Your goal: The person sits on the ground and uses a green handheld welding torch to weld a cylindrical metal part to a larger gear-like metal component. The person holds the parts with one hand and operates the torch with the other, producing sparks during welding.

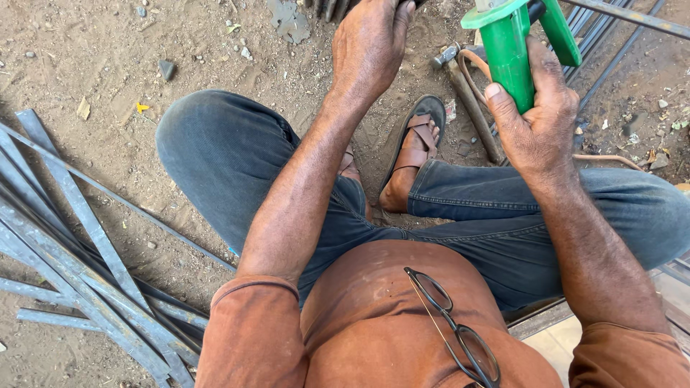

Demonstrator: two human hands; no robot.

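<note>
- The right hand (537, 118) is clenched around the green handle of a power tool (512, 44), with the thumb laid along the near side of the handle and the fingers wrapped behind it; the tool is held upright near the top edge of the view, right of centre, above the ground.
- The left hand (370, 43) is stretched forward and pressed down on dark metal pieces (327, 7) at the top edge of the view; its fingertips are cut off by the frame, so it cannot be told whether that grip is closed on anything.
- Just beside the green tool, a hammer (467, 97) with a wooden handle is seen lying on the ground, between the tool and the sandalled foot (411, 154).
- Thin steel rods (611, 43) are seen running aslant behind the right hand, in the upper right corner.
- Blue jeans (230, 158) are worn, with the knees spread wide, and a rust-brown shirt (374, 316) fills the lower middle; a pair of black-rimmed glasses (453, 330) is hung at its front.
- A bundle of flat grey metal strips (79, 273) is laid on the sandy ground (93, 65) at the lower left, well apart from both hands.
- Small stones and scraps are scattered over the ground near the top left.
</note>
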